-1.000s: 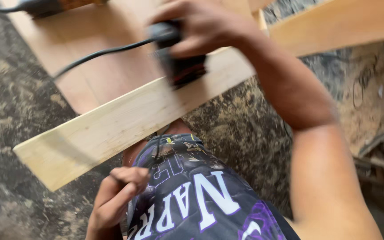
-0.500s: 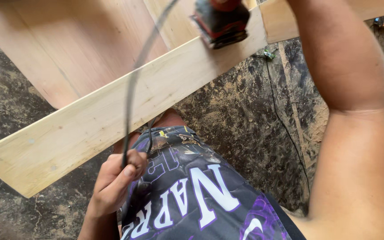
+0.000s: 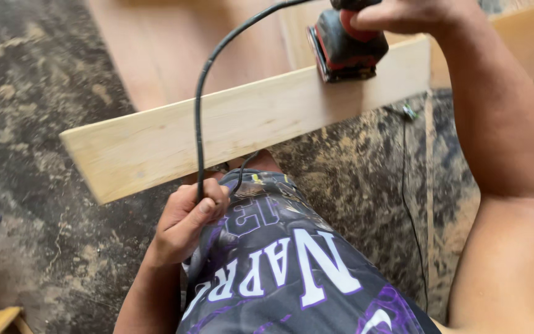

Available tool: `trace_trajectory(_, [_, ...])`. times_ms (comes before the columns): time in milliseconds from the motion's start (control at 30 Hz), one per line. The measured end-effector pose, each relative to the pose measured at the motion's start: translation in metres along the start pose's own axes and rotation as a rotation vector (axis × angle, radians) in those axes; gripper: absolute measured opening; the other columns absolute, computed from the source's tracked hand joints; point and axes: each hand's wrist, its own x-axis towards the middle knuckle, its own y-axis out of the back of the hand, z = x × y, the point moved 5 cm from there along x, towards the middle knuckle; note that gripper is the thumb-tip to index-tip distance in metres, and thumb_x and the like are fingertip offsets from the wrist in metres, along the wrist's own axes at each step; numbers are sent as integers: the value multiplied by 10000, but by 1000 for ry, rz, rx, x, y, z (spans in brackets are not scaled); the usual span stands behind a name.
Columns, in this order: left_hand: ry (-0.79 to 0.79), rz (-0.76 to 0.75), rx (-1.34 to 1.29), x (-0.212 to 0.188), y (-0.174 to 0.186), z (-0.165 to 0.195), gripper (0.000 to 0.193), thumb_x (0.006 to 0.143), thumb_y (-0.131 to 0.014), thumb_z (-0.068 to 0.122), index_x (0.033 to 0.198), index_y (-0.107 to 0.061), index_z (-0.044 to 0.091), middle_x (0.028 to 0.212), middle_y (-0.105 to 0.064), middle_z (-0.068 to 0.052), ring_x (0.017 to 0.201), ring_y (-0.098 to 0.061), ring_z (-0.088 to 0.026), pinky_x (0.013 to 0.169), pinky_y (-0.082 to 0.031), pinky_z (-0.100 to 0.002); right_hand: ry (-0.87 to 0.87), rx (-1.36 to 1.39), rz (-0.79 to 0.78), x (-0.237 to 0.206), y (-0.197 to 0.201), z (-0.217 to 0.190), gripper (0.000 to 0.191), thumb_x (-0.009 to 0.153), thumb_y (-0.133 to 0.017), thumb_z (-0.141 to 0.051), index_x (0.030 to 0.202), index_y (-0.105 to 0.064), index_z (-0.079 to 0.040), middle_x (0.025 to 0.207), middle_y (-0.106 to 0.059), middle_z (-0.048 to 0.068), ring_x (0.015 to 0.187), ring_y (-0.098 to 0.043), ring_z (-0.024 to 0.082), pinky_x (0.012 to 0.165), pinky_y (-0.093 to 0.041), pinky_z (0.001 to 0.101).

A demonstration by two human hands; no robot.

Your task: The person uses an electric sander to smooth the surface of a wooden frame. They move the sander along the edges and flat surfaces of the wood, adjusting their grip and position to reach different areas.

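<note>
Sander (image 3: pixel 347 46) under right hand (image 3: pixel 403 13) slid rightward along plank (image 3: pixel 242 124); left hand (image 3: pixel 186 222) still grips cord (image 3: pixel 200 124).

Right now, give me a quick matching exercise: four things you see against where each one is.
Things:
1. sander
2. cord
3. plank
4. left hand

Places:
A. runs across the plank down into the left hand
B. by the patterned shorts
C. on the plank, under the right hand
D. lies slantwise above the dusty floor

Pairs: 1-C, 2-A, 3-D, 4-B
</note>
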Motion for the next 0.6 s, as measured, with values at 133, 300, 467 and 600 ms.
trace_trajectory(133, [-58,148,-45,-35,19,19,333,1112,-511,281,892,-514,31,765,-400,2,723,-369,-132,674,-311,-296,88,96,21,30,-10,-87,346,921,-827,-238,1106,-659,1,899,-688,95,817,-656,200,679,-539,358])
trace_trajectory(300, [-129,231,-98,-77,42,30,356,1105,-514,306,888,-504,24,767,-386,-3,718,-354,-133,663,-295,-302,369,41,119,64,-16,-209,427,855,-850,-139,1213,-667,8,1008,-697,141,864,-677,225,714,-563,372])
trace_trajectory(467, [-222,264,-93,-106,67,18,388,1127,-488,313,841,-478,50,733,-383,4,671,-345,-109,641,-275,-288,558,5,133,102,-46,-307,448,872,-855,-149,1253,-671,-2,1020,-707,164,856,-682,250,704,-555,393])
trace_trajectory(600, [-246,245,-88,-117,76,9,376,1124,-480,291,821,-461,70,696,-392,9,616,-336,-92,591,-264,-264,583,-6,116,135,-69,-367,402,886,-846,-194,1172,-667,26,917,-696,176,747,-665,267,621,-530,408])
